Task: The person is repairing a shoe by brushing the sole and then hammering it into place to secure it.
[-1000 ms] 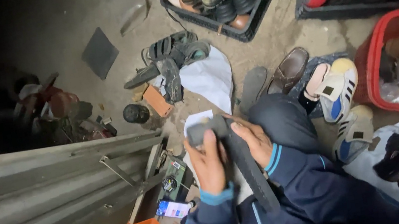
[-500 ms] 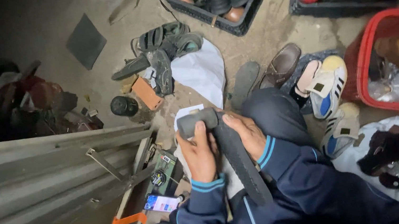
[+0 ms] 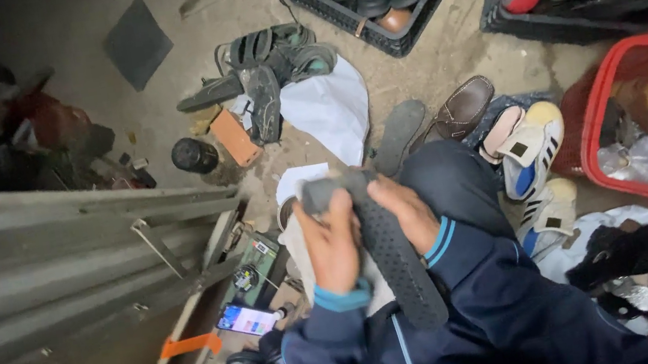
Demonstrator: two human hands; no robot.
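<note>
- Both hands clasp 1 dark, dimpled shoe sole (image 3: 393,262) over the lap – left hand (image 3: 332,245) gripping its upper end, right hand (image 3: 407,212) wrapped on the opposite edge.
- Since 1 second ago the grip has not changed; only the view drifted.
- The work stays at handling – brown shoe (image 3: 460,108) and red basket (image 3: 603,112) lie untouched on the floor.

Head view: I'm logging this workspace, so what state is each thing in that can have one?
Dark shoe sole: tread up, gripped by both hands.
Left hand: closed on the sole's edge.
Right hand: closed on its other edge.
Phone: screen lit, lying flat.
Red basket: open, holding clutter.
Black crate: open, full of shoes.
Brown loafer: upright on the floor.
</note>
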